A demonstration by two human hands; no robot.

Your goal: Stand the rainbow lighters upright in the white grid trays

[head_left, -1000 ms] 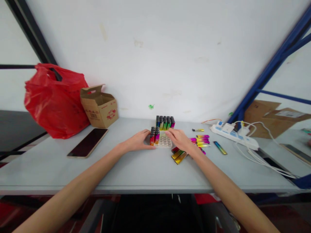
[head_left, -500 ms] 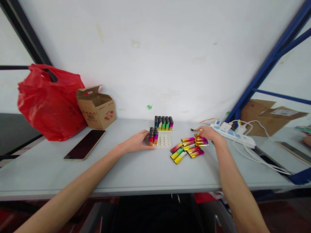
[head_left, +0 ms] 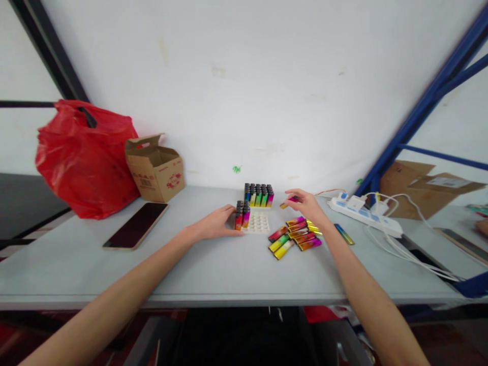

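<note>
My left hand rests on the table at the left end of a white plastic tray with round holes. Its thumb and fingers steady the tray around the upright lighters standing there. Pinched in my right hand is a tilted lighter, held above the table to the right of the tray. Below that hand lies a loose pile of shiny multicoloured lighters. Behind the tray, a full block of upright lighters with black tops stands near the wall.
A single lighter lies beside my right forearm. To the right are a power strip with white cables and a cardboard piece. On the left are a phone, an open carton and a red plastic bag.
My right hand has moved left from the far side of the pile toward the tray, carrying a lighter. My left hand stays at the tray's end. The view has shifted slightly.
</note>
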